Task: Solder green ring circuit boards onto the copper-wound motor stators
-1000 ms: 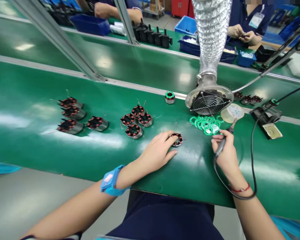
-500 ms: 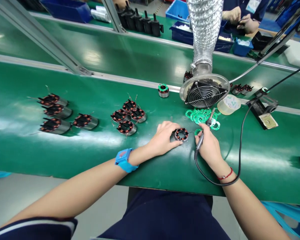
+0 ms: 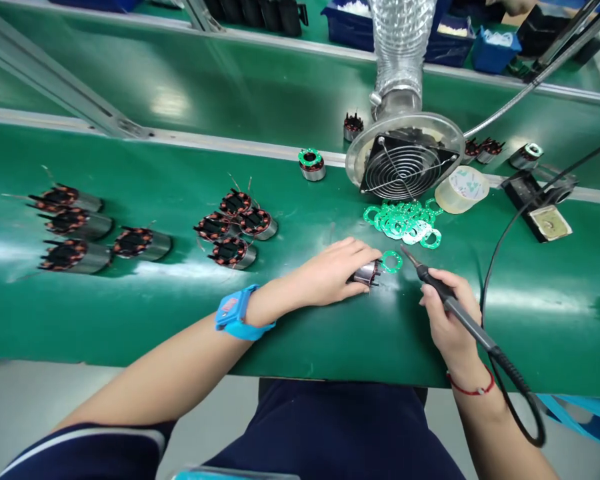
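Observation:
A small motor stator lies tipped on its side, its wound end facing right, with my left hand closed around it. Just right of it a single green ring board rests on the table. My right hand grips a soldering iron whose tip points up and left, close to that ring. Behind them is a pile of green ring boards. One stator with a green ring on top stands upright near the metal rail.
Several stators stand at the left and centre-left. A fume fan hangs over the back, beside a tape roll and an iron stand. The iron's cable loops at the right.
The stator in my left hand has turned from facing up to lying sideways. My right hand has moved right and down, and the iron now points up-left. The view has shifted.

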{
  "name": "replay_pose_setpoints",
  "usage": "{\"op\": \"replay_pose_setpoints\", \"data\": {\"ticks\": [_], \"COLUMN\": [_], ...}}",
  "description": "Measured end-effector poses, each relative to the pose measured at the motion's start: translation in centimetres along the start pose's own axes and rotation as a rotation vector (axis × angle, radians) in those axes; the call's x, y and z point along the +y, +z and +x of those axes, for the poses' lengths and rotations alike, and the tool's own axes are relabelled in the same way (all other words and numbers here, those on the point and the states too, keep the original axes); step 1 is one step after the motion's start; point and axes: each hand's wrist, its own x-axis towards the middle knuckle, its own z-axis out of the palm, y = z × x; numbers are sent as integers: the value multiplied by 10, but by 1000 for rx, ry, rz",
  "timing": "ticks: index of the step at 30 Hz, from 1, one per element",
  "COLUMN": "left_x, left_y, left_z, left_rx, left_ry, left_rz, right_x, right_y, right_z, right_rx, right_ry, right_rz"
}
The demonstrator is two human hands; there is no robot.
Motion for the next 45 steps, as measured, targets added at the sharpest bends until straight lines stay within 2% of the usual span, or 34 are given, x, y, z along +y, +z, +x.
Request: {"op": "replay_pose_setpoints", "data": {"ticks": [5, 12, 19, 27, 33, 39, 42, 45], "left_x": [-8, -8, -8, -8, -7, -8, -4, 1], "left_y": [8, 7, 7, 6, 5, 7, 11, 15], "left_z": [-6, -3, -3, -2, -3, -2, -3, -7], "left_rx": [113, 140, 154, 165, 151, 147, 184, 233], "left_ry": [-61, 53, 78, 111, 115, 119, 19, -126], "left_rz": [-148, -121, -88, -61, -62, -73, -159, -420], "right_x": [10, 7, 6, 4, 2, -11, -18, -26], "right_y": [1, 0, -2, -1, 3, 2, 2, 8], "right_z": [-11, -6, -6, -6, -5, 7, 14, 17], "right_rx": [8, -44, -36, -31, 61, -214, -319, -350], "right_ry": [83, 129, 143, 134, 35, 39, 63, 123], "right_rz": [84, 132, 148, 171, 104, 25, -128, -153]}}
